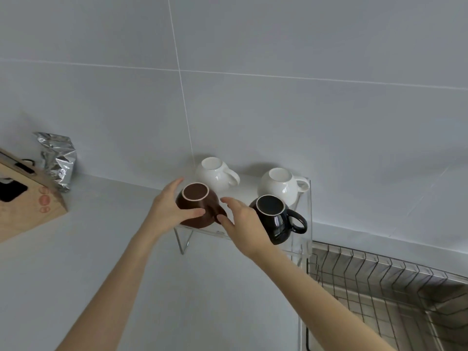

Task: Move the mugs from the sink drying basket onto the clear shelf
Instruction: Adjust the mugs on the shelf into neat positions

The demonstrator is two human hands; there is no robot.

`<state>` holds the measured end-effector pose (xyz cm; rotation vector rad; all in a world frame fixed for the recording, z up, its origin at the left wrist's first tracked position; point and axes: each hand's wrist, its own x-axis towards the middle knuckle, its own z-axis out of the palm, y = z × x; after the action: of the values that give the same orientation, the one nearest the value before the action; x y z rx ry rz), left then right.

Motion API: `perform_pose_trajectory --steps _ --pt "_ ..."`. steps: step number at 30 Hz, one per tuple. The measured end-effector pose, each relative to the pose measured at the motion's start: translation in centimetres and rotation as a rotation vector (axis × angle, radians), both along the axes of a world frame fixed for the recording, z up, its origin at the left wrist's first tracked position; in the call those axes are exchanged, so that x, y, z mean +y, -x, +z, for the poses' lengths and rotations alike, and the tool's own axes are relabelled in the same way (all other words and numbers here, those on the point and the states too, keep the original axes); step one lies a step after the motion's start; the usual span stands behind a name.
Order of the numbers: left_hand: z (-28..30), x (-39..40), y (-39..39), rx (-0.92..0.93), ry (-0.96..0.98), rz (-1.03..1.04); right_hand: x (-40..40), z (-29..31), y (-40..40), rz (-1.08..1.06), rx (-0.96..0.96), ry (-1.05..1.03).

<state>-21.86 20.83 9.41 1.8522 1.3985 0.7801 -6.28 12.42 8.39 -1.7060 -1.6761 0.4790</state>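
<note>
**Q:** Near the middle of the frame, what is on the clear acrylic shelf [309,211]?

**A:** Four mugs, all upside down. Two round white ceramic mugs sit at the back against the wall, one to the left [215,173] and one to the right [281,184]. In front of them are a brown glazed mug with a pale foot ring [196,205] on the left and a glossy black mug [276,219] on the right.

**Q:** And the hands?

**A:** The left hand [168,210] is wrapped around the brown mug's left side, thumb across its front. The right hand [243,224] is spread open with its fingers apart, close to that mug's right side and in front of the black one; I cannot tell whether the fingertips touch the brown mug. It grips nothing.

**Q:** How far along is the job?

**A:** Nearly finished, I judge. The brown mug sits at the shelf's front edge and looks set down, though the left hand is not yet off it. The steel wire drying basket [379,277] at lower right shows no mugs in the part that is visible; its far end runs out of frame, so I cannot rule out more.

**Q:** The count?

**A:** Two white, one brown, one black: four on the shelf, none seen in the basket.
</note>
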Motion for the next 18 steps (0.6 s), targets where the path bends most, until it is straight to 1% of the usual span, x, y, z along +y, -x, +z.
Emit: perform_pose_trajectory --steps 2,6,10,15,18 --pt "-0.5 0.3 0.3 -0.005 0.033 -0.027 0.8 -0.8 0.7 -0.014 0.011 0.053" --pt "-0.8 0.2 0.6 -0.054 0.001 -0.038 1.7 -1.4 1.0 -0.047 0.027 0.059" --pt "-0.9 0.0 0.4 -0.061 -0.056 -0.033 2.2 -1.2 0.9 -0.05 -0.014 0.092" --pt "-1.0 -0.5 -0.5 -0.037 -0.122 0.048 3.2 -0.6 0.6 -0.096 -0.122 0.145" --pt "-1.1 -0.7 -0.9 -0.03 -0.14 0.08 3.9 -0.2 0.6 -0.138 -0.097 0.164"
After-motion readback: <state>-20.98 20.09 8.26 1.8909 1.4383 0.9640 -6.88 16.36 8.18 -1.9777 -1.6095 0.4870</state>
